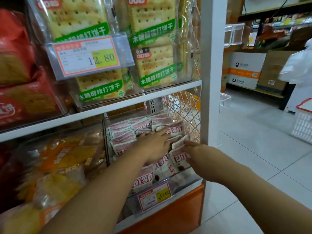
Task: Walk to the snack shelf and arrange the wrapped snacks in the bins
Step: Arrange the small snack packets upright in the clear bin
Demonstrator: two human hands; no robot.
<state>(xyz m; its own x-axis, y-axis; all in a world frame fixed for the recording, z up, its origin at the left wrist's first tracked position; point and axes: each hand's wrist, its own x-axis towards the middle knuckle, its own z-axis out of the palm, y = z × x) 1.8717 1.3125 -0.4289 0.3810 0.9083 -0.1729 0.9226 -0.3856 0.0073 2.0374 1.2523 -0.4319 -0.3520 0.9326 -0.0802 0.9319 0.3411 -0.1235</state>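
A clear plastic bin (105, 141) on the lower shelf holds several pink-and-white wrapped snack packets (123, 132), stacked in rows. My left hand (154, 146) lies flat on top of the packets, fingers spread and pointing to the back right. My right hand (197, 153) is at the bin's right side, fingers pinched on the edge of one pink packet (179, 143) that stands upright at the front. More packets with red lettering (162, 166) stand against the bin's front wall.
Above, a clear bin holds green-labelled cracker packs (152, 51) behind a price tag (87, 55). Orange snack bags (64, 159) fill the bin to the left. A white shelf post (211, 68) and wire mesh (184, 108) close the right side. Tiled aisle floor (253, 141), cartons (244, 70) and a white crate (302, 125) lie beyond.
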